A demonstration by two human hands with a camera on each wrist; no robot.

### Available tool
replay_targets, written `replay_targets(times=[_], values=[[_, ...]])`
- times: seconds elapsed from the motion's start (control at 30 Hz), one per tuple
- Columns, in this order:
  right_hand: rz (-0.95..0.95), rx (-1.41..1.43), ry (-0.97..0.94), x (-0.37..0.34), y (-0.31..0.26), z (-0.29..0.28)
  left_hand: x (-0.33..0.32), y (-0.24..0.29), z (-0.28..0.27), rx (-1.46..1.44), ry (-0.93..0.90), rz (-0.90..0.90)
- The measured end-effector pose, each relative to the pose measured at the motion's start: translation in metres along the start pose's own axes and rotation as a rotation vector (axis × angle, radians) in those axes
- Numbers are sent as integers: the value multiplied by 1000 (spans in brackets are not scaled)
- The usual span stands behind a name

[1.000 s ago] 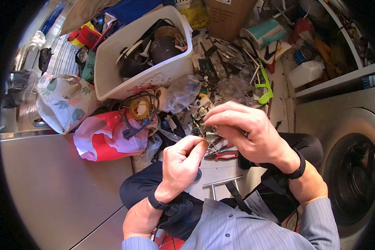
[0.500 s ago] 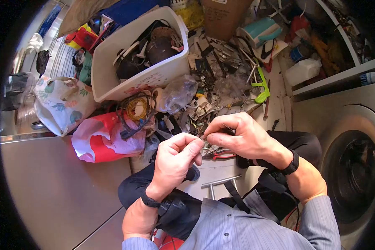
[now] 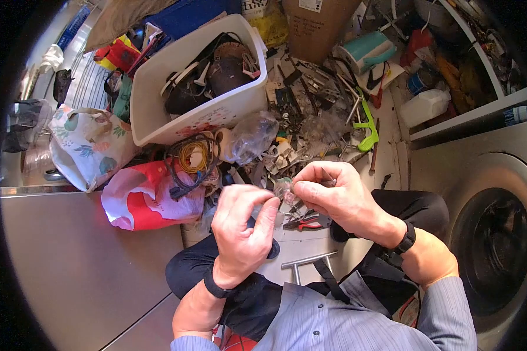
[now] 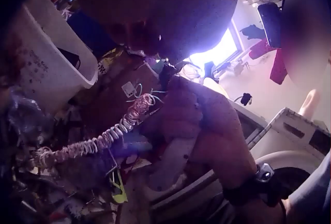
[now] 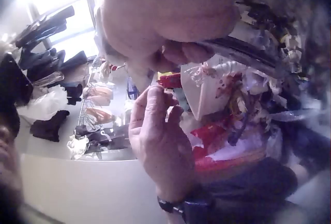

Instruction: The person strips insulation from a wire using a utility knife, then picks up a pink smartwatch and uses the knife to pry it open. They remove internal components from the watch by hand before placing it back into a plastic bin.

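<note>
In the head view my right hand (image 3: 348, 202) pinches the end of a coiled wire bundle (image 3: 287, 194), with a thin dark tool (image 3: 328, 182) lying across its palm side. The left wrist view shows the coil (image 4: 106, 138) hanging in a long curve from the right hand (image 4: 194, 118), thin loose strands (image 4: 138, 89) sticking out at its upper end. My left hand (image 3: 243, 231) is raised just left of the coil, blurred at the fingers. From the right wrist, the left hand (image 5: 163, 141) has its thumb against bent fingers; whether a strand is between them is unclear.
Red-handled pliers (image 3: 301, 224) and a metal T-shaped bar (image 3: 310, 259) lie on the floor. Beyond the hands are scattered parts (image 3: 310, 88), a white bin (image 3: 184, 126), a red and white bag (image 3: 149, 196) and a green tool (image 3: 366, 126). A washing machine (image 3: 439, 169) stands right.
The hands, close together half a second ago, are apart now; the left has moved slightly left and down. More of the coil shows between them. The right hand keeps its pinch.
</note>
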State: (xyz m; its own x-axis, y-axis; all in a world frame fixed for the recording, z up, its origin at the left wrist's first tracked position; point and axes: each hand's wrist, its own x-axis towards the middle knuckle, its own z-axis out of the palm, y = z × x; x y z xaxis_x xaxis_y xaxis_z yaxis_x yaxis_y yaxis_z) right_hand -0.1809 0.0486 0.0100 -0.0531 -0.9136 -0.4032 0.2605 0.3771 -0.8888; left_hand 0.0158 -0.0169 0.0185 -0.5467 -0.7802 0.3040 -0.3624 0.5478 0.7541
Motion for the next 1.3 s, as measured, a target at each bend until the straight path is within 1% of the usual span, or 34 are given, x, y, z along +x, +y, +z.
replay_targets(times=[0.03, 0.07, 0.13, 0.17, 0.2, 0.27, 0.3, 0.37, 0.4, 0.47, 0.57, 0.6, 0.67, 0.8, 0.87, 0.9, 0.97, 1.0, 1.1, 1.17, 1.3], values=[[-38, -3, 27, -1, 1, 2, -2, -1, -2, -92, -105, -102], [-38, -3, 27, -1, 2, 3, -4, -3, -1, -92, -105, -102], [-201, -192, 119, -1, 9, 7, -7, -8, 4, -471, -296, -518], [-401, -354, 177, -1, 18, 7, -8, -9, 5, -550, -324, -583], [-474, -462, 213, -5, 12, 11, -6, -7, 4, -548, -323, -584], [-715, -641, 228, -1, 20, 12, -2, -4, 4, -695, -325, -676], [-713, -641, 228, -1, 20, 12, -2, -4, 5, -696, -326, -677], [-900, -785, 197, 1, 20, 10, -3, -4, 7, -710, -330, -707], [-900, -785, 195, 0, 21, 10, -4, -5, 7, -710, -328, -708], [-964, -868, 164, 0, 22, 10, -5, -7, 8, -719, -318, -683], [-939, -922, 158, 2, 25, 9, -4, -11, 8, -766, -333, -692], [-940, -922, 158, 2, 26, 10, -5, -11, 9, -767, -333, -692], [-964, -857, 160, 3, 26, 12, -6, -9, 10, -749, -251, -693], [-962, -859, 200, 4, 30, 13, -6, -7, 9, -652, -247, -682], [-966, -885, 210, 4, 29, 13, -6, -6, 10, -524, -212, -618], [-966, -885, 210, 4, 28, 13, -7, -6, 11, -524, -213, -618], [-972, -883, 245, 4, 27, 14, -8, -9, 13, -493, -148, -530], [-971, -883, 245, 4, 26, 14, -8, -9, 13, -493, -149, -530], [-961, -924, 241, 5, 25, 12, -5, -4, 13, -540, -138, -557], [-948, -914, 244, 4, 21, 13, 1, 4, 11, -672, -131, -703], [-933, -920, 251, 3, 20, 14, 0, -1, 11, -726, -150, -752]])
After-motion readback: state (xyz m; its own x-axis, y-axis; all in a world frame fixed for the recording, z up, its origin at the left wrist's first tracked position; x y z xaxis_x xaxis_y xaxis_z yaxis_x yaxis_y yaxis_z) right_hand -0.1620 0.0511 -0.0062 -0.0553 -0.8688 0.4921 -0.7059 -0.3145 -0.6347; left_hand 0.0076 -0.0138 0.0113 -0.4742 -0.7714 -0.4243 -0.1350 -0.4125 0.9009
